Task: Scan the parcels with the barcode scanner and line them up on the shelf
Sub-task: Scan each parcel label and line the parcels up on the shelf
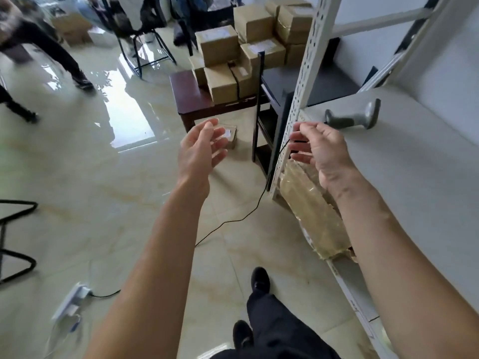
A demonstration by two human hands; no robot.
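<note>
reaching ahead, your left hand (pixel 201 149) is released, fingers spread, toward a small parcel (pixel 228 136) on the floor. your right hand (pixel 320 151) pinches the scanner cord (pixel 282 149); the barcode scanner (pixel 355 117) lies on the shelf (pixel 414 164). free the cord first, then lift the parcel label-up.

1. No text, brand or number can be read anywhere in the frame.
2. White labels sit on the stacked parcels (pixel 228 60) at upper centre, their print blurred beyond reading.
3. The small parcel on the floor (pixel 229 136), centre frame, carries a pale label, equally illegible.
</note>
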